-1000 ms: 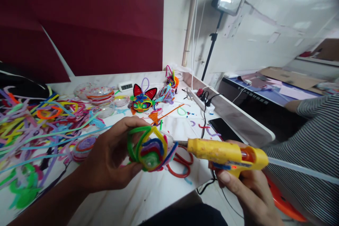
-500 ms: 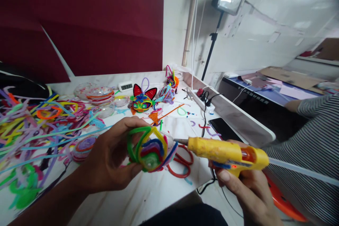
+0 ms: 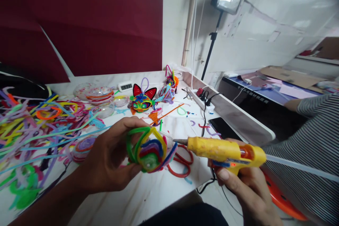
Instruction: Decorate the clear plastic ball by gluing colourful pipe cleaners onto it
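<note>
My left hand is closed round a clear ball ornament covered with bent pipe cleaners in green, yellow, blue, purple and red. In my right hand is a yellow hot glue gun, its small red light lit and a clear glue stick jutting from the back. The nozzle points left, and its tip is at the ornament's right side; whether they touch I cannot tell. Red-handled scissors lie on the table just behind the ornament, partly hidden by it.
Loose pipe cleaners heap up on the left. Finished-looking ornaments and a digital timer stand at the back. A power strip and a phone lie right. A person in a striped sleeve is close at right.
The glue gun has shifted very slightly to the left and its rear has tipped a little. The left hand and the ornament look nearly still.
</note>
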Demonstrator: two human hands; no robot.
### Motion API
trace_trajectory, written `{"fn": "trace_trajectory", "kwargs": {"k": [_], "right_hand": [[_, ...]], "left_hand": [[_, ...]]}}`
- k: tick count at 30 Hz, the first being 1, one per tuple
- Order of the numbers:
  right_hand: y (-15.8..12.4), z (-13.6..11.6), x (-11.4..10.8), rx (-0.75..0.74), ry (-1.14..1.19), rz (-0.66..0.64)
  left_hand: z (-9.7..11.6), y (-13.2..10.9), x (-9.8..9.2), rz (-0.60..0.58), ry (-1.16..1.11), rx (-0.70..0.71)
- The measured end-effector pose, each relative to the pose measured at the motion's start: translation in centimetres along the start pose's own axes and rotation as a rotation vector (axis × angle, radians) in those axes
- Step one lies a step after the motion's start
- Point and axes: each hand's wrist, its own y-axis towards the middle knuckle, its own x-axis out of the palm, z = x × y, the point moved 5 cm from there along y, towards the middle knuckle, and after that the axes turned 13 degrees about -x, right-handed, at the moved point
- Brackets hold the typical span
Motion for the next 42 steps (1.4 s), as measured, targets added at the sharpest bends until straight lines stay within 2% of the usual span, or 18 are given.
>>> {"fn": "trace_trajectory", "kwargs": {"k": [3, 12, 16, 22, 27, 30, 35, 38, 42], "right_hand": [[0.2, -0.1, 0.0, -0.050, -0.023, -0.001], [0.7, 0.7, 0.3, -0.051, 0.079, -0.044], [0.8, 0.6, 0.1, -0.068, 0.083, -0.048], [0.4, 0.5, 0.2, -0.030, 0.094, -0.048], [0.1, 0.5, 0.0, -0.026, 0.081, -0.028], [0.6, 0.6, 0.1, -0.061, 0.116, -0.102], [2.8, 1.1, 0.8, -0.060, 0.352, -0.237], [4.4, 2.2, 1.4, 0.025, 0.374, -0.281], [5.8, 4.8, 2.6, 0.219, 0.214, -0.405]], "left_hand": [[0.2, 0.1, 0.0, 0.008, 0.015, 0.012], [-0.4, 0.3, 0.0, -0.018, -0.067, -0.033], [-0.3, 0.3, -0.2, 0.007, -0.053, -0.027], [-0.1, 0.2, -0.1, -0.019, -0.045, -0.017], [0.1, 0.3, -0.1, 0.005, -0.053, -0.014], [0.1, 0.4, 0.0, -0.003, -0.056, -0.015], [-0.2, 0.3, -0.3, -0.021, -0.096, -0.037], [-0.2, 0.2, -0.4, -0.026, -0.100, -0.071], [0.1, 0.2, -0.5, -0.004, -0.068, -0.085]]}}
